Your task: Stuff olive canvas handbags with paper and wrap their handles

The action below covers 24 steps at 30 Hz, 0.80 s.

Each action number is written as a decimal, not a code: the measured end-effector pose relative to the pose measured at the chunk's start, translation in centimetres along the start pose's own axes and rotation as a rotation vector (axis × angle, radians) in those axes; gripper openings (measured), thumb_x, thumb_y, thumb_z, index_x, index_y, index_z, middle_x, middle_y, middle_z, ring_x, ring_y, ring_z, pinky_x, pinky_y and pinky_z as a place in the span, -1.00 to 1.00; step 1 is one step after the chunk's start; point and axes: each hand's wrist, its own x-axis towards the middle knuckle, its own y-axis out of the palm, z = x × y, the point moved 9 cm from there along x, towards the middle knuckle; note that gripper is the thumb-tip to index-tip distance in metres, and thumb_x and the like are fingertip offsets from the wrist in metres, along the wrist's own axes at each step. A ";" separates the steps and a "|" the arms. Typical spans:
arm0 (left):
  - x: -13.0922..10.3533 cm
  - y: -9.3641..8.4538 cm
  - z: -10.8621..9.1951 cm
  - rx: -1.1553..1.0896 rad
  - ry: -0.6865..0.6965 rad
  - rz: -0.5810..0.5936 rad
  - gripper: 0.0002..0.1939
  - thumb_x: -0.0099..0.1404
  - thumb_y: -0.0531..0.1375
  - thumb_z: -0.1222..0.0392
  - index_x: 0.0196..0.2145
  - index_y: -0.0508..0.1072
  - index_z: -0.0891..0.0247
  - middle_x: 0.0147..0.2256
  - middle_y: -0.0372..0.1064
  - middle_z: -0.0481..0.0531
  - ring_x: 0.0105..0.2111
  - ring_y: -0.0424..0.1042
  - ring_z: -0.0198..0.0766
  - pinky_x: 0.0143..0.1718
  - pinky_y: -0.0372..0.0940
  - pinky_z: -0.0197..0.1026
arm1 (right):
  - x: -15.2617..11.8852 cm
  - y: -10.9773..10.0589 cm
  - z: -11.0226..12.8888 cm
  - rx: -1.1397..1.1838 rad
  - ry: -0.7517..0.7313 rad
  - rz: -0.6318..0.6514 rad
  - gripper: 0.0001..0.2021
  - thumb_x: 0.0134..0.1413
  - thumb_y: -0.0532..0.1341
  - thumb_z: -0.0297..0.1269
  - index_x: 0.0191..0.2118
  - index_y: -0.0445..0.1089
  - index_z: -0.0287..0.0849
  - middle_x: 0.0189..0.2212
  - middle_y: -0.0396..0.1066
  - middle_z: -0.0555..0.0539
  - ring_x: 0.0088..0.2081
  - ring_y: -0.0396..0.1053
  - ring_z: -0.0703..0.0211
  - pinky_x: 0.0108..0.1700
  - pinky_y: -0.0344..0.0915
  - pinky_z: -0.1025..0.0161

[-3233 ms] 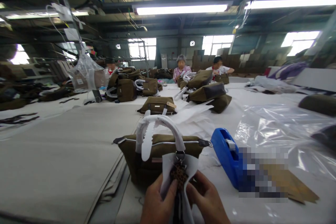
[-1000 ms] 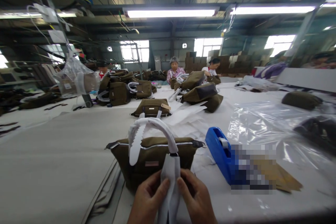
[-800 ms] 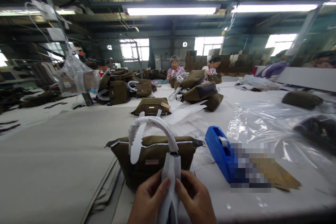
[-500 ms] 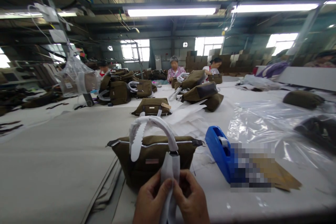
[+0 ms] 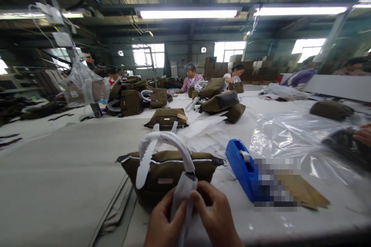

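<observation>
While the olive-green handbag (image 5: 150, 191) is seen upright on the white worktable (image 5: 72, 162) directly before the person in the head view, its lower right front is covered by a white wrapping sheet (image 5: 180, 191) and by both hands. A silver zip (image 5: 174, 161) is run along its top, black tabs are set at both ends, and a small pinkish label (image 5: 165, 181) is fixed to the front. The arched handle (image 5: 176, 141) is sheathed in white wrapping, and a serrated white strip (image 5: 143, 173) is hung from it across the zip. The folded sheet below the handle's right end is pinched by the left hand (image 5: 165, 216), thumb in front, fingers partly hidden. Its right edge is met by the thumb of the right hand (image 5: 214, 208), whose fingers are curled with a small gap left; whether they are gripping cannot be told. Just to the right, a blue tape dispenser (image 5: 239, 170) is placed near brown cards (image 5: 307, 193). Behind, a second handbag (image 5: 164, 117) is laid beside thin white sheets (image 5: 199, 133). Farther right, clear plastic (image 5: 278, 135) is spread.
</observation>
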 end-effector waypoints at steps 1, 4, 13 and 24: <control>0.0 0.0 -0.1 0.022 0.012 -0.012 -0.41 0.18 0.34 -0.19 0.02 0.57 0.29 -0.05 0.59 0.19 0.03 0.51 0.12 0.08 0.37 -0.07 | 0.2 0.3 0.1 -0.022 0.005 0.009 -0.63 0.24 0.19 0.06 -0.32 0.49 -0.17 -0.48 0.45 -0.02 -0.43 0.37 0.18 -0.39 0.19 0.32; 0.1 -0.2 0.0 0.061 0.035 -0.039 -0.40 0.20 0.32 -0.19 0.04 0.56 0.29 -0.02 0.58 0.20 0.03 0.51 0.12 0.08 0.37 -0.06 | 0.6 0.6 0.0 -0.062 0.063 -0.022 -0.61 0.18 0.23 0.05 -0.46 0.40 -0.19 -0.58 0.34 0.02 -0.50 0.27 0.24 -0.46 0.12 0.33; 0.1 1.1 2.3 -0.040 -0.134 0.145 -0.34 0.14 0.32 -0.29 -0.07 0.57 0.36 -0.20 0.62 0.21 -0.08 0.54 0.14 -0.05 0.41 -0.05 | 1.0 1.8 -2.9 0.404 0.347 -0.031 -0.54 0.06 0.34 0.15 -0.47 0.38 -0.21 -0.70 0.13 0.14 -0.67 -0.01 0.40 -0.63 -0.06 0.38; 0.5 0.4 1.2 -0.003 -0.200 0.089 -0.33 -0.03 0.42 -0.33 -0.22 0.63 0.35 -0.34 0.63 0.18 -0.25 0.59 0.05 -0.22 0.44 -0.18 | 0.7 -6.9 -2.2 -0.006 0.128 -0.134 -0.60 0.22 0.22 0.07 -0.05 0.53 -0.13 -0.34 0.55 -0.09 -0.38 0.51 0.10 -0.26 0.43 0.21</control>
